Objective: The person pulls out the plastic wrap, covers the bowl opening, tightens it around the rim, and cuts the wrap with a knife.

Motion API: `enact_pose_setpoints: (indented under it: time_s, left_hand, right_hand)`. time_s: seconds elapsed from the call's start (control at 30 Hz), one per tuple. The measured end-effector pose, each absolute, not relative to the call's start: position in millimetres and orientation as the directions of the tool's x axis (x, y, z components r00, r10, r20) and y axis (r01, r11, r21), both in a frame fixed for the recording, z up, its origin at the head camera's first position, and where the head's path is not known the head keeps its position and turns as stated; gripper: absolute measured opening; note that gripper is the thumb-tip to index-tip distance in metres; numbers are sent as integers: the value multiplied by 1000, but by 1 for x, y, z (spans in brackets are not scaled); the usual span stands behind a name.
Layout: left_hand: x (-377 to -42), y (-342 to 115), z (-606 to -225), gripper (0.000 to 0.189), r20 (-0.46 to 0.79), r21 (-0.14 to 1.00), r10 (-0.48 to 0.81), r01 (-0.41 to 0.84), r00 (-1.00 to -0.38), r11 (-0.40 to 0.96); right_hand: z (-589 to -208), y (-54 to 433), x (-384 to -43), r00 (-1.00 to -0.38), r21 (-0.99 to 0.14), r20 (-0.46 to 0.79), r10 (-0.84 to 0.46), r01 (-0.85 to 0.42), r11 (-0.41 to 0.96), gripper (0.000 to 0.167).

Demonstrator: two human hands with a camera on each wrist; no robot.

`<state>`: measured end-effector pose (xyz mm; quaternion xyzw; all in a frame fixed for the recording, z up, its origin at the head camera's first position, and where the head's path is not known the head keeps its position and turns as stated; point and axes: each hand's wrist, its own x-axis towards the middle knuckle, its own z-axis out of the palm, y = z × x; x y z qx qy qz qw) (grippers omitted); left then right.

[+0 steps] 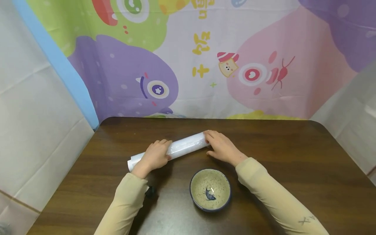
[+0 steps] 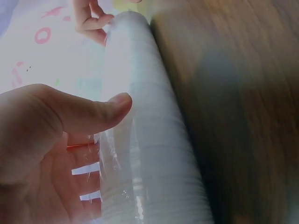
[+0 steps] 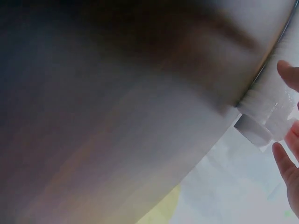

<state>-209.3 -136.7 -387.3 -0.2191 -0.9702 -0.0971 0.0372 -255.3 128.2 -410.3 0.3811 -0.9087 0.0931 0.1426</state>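
A roll of clear cling film (image 1: 188, 146) lies at a slant on the dark wooden table, its white core end (image 1: 129, 165) poking out at the left. My left hand (image 1: 155, 155) grips it left of its middle, and in the left wrist view the thumb (image 2: 119, 106) and the fingers (image 2: 86, 182) lie about the wrapped film. At the right end my right hand (image 1: 221, 146) holds the roll with bent fingers over its far side. The right wrist view catches that end of the roll (image 3: 268, 105) between thumb and fingers.
A speckled ceramic bowl (image 1: 218, 182) with a dark blue rim and a fish drawing inside stands in front of the roll, between the forearms. A small dark object (image 1: 150, 192) sits beside the left cuff. Behind the table (image 1: 279, 147) hangs a cartoon-printed cloth (image 1: 188, 98).
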Motion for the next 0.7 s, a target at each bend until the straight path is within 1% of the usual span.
enact_pose_setpoints:
  time_s: [0.1,0.2,0.47,0.7]
  left_hand:
    - [-209,-133,-385,53,104,172,433,445,-895,879]
    - [-209,-130,-383,53,94,172,448,458,-889,872]
    - [-210,-119,-380,53,64,171,477,481,-876,860]
    - [-214,-111,-379,53,28,185,496,492,-868,851]
  right_hand:
    - [-409,130,-254,-654,-16,344,-674,-722,692,29]
    - [-409,132,-251,-649,7,362,-670,-716,698,28]
    - [-411,143,-245,-664,59,366,-652,-683,728,38]
    - [-412,149,-241,-657,122,388,-646,-658,743,42]
